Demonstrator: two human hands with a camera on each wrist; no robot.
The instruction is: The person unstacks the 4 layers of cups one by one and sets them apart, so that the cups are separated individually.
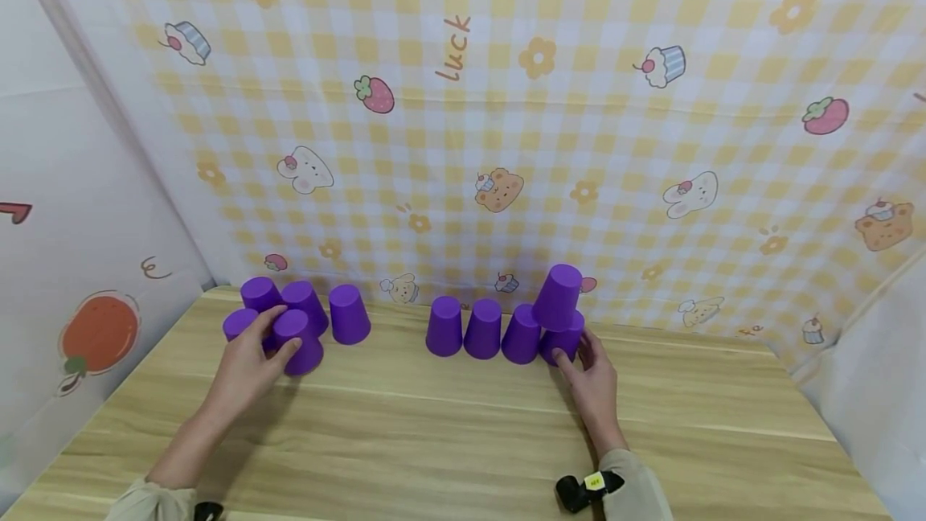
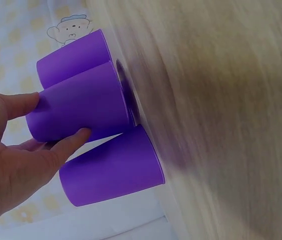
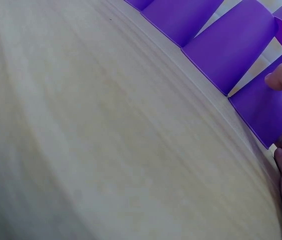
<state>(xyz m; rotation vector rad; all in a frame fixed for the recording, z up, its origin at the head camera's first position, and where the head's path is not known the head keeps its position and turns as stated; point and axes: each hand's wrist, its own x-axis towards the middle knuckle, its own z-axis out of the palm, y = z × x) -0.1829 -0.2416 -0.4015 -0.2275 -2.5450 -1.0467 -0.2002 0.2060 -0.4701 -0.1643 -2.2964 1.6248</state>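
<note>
My left hand (image 1: 253,364) grips an upside-down purple cup (image 1: 307,352) at the front of the left group. In the left wrist view, thumb and fingers hold that cup (image 2: 81,105) by its sides, its rim close over the table. My right hand (image 1: 593,388) holds the rightmost cup (image 1: 557,344) of a row, thumb in front and fingers round the far side. Another upside-down cup (image 1: 559,296) is perched over the last two cups of this row. In the right wrist view, my thumb lies against the end cup (image 3: 265,110).
Behind and beside my left hand stand more purple cups (image 1: 304,304), with a single cup (image 1: 350,316) to their right. The row's other cups (image 1: 444,328) stand upside down along the back of the wooden table (image 1: 434,441). A checkered cloth (image 1: 463,135) hangs behind.
</note>
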